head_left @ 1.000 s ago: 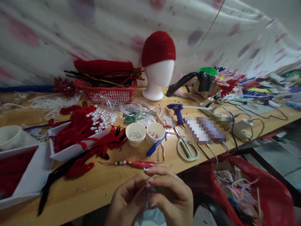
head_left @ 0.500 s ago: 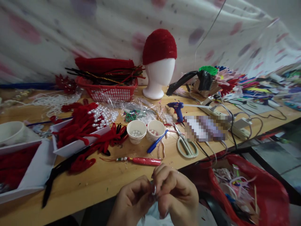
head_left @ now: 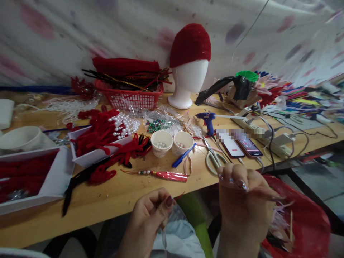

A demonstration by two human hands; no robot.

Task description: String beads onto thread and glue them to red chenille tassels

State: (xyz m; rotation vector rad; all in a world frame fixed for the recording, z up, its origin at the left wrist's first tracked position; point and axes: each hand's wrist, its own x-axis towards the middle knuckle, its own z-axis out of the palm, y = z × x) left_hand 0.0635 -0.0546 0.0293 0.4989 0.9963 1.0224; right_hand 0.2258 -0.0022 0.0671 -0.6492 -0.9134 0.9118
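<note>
My left hand (head_left: 149, 220) is closed in a pinch below the table's front edge. A thin, clear plastic-like strip (head_left: 164, 238) hangs from its fingers, and a short red thread end (head_left: 180, 195) pokes out past the fingertips. Raised to the right, my right hand (head_left: 243, 200) has its fingers curled in; whatever they may hold is hidden. It is in front of the scissors (head_left: 213, 161) and the red bag. On the table ahead lies a red tassel in clear wrap (head_left: 171, 176) with a beaded cord (head_left: 144, 172). A blue pen (head_left: 183, 155) lies behind it.
Two paper cups (head_left: 161, 145) hold beads. Red fuzzy stems fill white boxes (head_left: 57, 168) at left. A red basket (head_left: 129, 98), a foam head (head_left: 188, 80), a blue glue gun (head_left: 208, 120), phones (head_left: 248, 147) and a power strip (head_left: 276, 147) stand farther back. A red bag (head_left: 309, 215) holds scraps.
My hands, close together before, are now apart. The right one has moved up and to the right; the left stays low with its pinch. The view has shifted slightly.
</note>
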